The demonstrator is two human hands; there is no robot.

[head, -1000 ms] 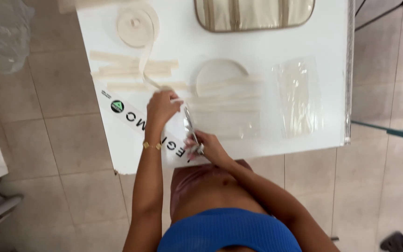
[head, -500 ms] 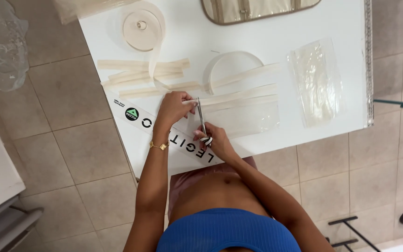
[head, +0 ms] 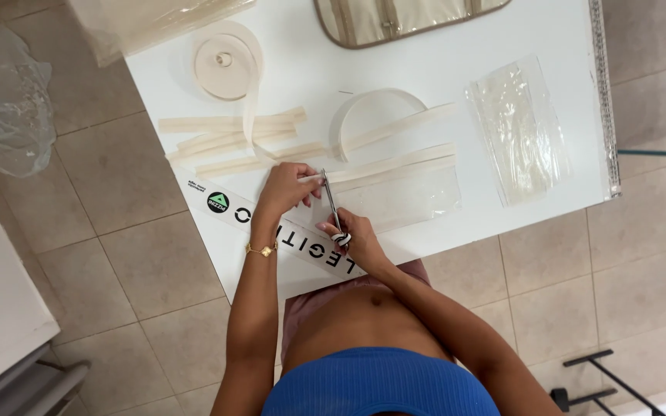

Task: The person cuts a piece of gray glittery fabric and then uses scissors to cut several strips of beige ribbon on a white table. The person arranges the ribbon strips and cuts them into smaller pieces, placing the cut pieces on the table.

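The person stood at a white worktop (head: 456,54) and looked down at both hands. The right hand (head: 352,235) was closed around the striped handles of a pair of scissors (head: 331,202). The thin metal blades pointed away from the person, up toward the far side of the worktop. The left hand (head: 287,189) was just beside the blades. Its fingers were curled and pinched the end of a long cream strip (head: 395,163). That strip lay flat and ran off to the right, over a clear plastic sheet (head: 410,202). The scissor tips met the strip right next to the left fingers. A thin gold bracelet (head: 260,249) sat on the left wrist.

More cream strips (head: 225,135) lay in a loose pile farther back on the left. A round roll of the same cream tape (head: 225,55) sat behind them, and one band hung down from it across the pile. A curved loop of tape (head: 371,108) lay near the middle. A clear plastic bag (head: 518,127) rested well off to the right. A beige pouch with zips (head: 402,15) lay at the far edge. Another crumpled plastic bag (head: 9,100) lay on the tiled floor (head: 102,192).
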